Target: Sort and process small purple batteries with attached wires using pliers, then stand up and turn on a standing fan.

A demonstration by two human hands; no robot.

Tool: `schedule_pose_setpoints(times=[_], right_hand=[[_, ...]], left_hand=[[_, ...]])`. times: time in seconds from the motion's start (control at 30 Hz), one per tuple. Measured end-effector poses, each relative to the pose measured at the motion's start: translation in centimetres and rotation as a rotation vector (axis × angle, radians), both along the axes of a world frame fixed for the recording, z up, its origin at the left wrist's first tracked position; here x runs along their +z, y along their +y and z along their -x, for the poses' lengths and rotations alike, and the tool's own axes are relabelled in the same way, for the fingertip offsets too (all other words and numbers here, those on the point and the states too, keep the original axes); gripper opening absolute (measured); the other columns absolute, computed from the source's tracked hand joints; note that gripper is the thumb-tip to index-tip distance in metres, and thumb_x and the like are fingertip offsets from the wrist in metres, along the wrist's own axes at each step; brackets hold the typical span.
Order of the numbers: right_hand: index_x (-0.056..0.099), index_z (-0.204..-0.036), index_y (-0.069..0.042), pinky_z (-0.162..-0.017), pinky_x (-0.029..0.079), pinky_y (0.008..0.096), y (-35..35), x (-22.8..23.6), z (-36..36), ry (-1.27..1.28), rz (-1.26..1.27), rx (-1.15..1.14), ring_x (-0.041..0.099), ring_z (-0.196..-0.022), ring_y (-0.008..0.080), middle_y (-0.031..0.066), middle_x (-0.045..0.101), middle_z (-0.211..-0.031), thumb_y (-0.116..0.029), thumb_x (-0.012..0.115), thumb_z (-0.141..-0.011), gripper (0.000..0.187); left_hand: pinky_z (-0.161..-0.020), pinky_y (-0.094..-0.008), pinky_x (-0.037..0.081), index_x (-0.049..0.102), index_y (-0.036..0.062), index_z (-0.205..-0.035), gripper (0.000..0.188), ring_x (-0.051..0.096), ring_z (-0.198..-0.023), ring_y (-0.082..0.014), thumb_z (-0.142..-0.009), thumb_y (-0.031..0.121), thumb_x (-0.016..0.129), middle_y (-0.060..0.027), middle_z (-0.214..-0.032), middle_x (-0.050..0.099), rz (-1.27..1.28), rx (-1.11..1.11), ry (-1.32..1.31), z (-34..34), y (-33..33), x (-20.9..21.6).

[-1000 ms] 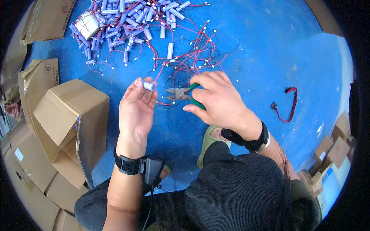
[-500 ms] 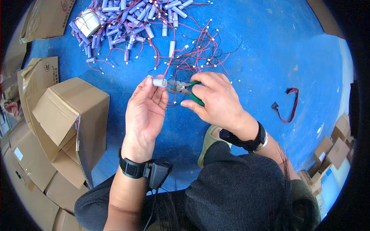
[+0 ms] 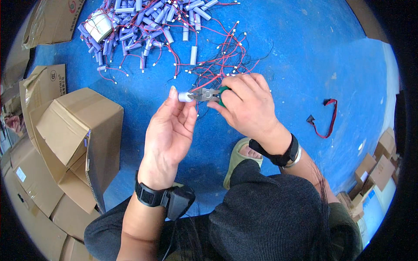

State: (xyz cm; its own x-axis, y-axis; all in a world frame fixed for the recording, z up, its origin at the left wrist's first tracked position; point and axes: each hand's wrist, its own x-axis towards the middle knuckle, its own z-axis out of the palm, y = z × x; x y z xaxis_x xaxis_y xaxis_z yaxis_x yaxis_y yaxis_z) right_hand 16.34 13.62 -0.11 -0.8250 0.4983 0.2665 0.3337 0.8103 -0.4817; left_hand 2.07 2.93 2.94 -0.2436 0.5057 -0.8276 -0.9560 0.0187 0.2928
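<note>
One short purple cylinder (image 3: 183, 97), pale in the light, held off the floor between the hands, lying crosswise with its right end toward the tool. One left hand (image 3: 170, 128), palm up, thumb and fingertips pinching the cylinder at its left part; the grip seems chosen to leave the right end bare and steady. One pair of pliers (image 3: 208, 94), metal-headed, green-handled, the head pointing left and meeting the cylinder's right end; whether the jaws bite on anything there cannot be told. One right hand (image 3: 250, 98), back upward, fingers wrapped around the handles, presumably for leverage and aim. One red wire (image 3: 210, 82), running from beside the pliers' head toward the far side, apparently clear of the palm. One tangle of red and black wires (image 3: 226, 54) with small white plugs, spread on the blue floor (image 3: 296, 56) beyond the hands. One heap of purple cylinders (image 3: 152, 30), far left, likely kept within reach; a white block (image 3: 98, 26) sits among them. One open cardboard box (image 3: 105, 126), left, its opening facing near. One red-and-black strip (image 3: 333, 117), curved, lying apart at right.
</note>
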Motion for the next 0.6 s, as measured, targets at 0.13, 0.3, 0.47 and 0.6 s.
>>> schedule_pose_setpoints(times=[0.13, 0.3, 0.47, 0.6], right_hand=[[0.056, -0.066, -0.011, -0.064, 0.04, 0.0324, 0.6, -0.9, -0.4, 0.087, -0.021, 0.007, 0.054, -0.069, 0.0183, 0.0015, 0.054, -0.076, -0.028, 0.07, -0.064, 0.022], [0.056, -0.063, -0.011, -0.058, 0.041, 0.0315, -0.4, -1.5, -0.4, 0.008, 0.108, 0.017, 0.055, -0.062, 0.0178, 0.0024, 0.055, -0.07, -0.028, 0.067, -0.066, 0.02], [0.054, -0.063, -0.009, -0.057, 0.043, 0.0342, -1.7, -3.9, -1.5, -0.306, -0.033, -0.083, 0.057, -0.062, 0.0233, 0.0046, 0.053, -0.067, -0.029, 0.067, -0.071, 0.025], [0.056, -0.063, -0.009, -0.06, 0.044, 0.035, 1.4, -2.9, -2.8, -0.471, 0.001, -0.424, 0.058, -0.063, 0.0234, 0.0038, 0.056, -0.067, -0.027, 0.062, -0.076, 0.023]], left_hand=[[-0.067, -0.0251, 0.053, 0.057, 0.0044, -0.093, 0.014, 0.062, -0.076, -0.0136, -0.088, 0.017, 0.056, -0.0068, -0.09, 0.063, 0.012, -0.038, 0.129, -0.8, 0.2, 0.2], [-0.059, -0.0313, 0.047, 0.062, 0.0012, -0.096, 0.02, 0.062, -0.068, -0.0245, -0.083, 0.017, 0.061, -0.0119, -0.076, 0.063, 0.198, -1.002, 1.637, 0.7, -0.4, -0.8], [-0.047, -0.0338, 0.044, 0.064, 0.0004, -0.081, 0.028, 0.059, -0.047, -0.0206, -0.085, 0.027, 0.056, -0.0112, -0.056, 0.059, 0.455, -1.078, 1.048, -0.7, 1.0, -4.1], [-0.04, -0.0252, 0.037, 0.06, -0.0006, -0.084, 0.03, 0.047, -0.042, -0.0113, -0.089, 0.027, 0.052, -0.0038, -0.052, 0.051, 0.525, -0.955, 0.778, -1.2, 1.5, -5.7]])
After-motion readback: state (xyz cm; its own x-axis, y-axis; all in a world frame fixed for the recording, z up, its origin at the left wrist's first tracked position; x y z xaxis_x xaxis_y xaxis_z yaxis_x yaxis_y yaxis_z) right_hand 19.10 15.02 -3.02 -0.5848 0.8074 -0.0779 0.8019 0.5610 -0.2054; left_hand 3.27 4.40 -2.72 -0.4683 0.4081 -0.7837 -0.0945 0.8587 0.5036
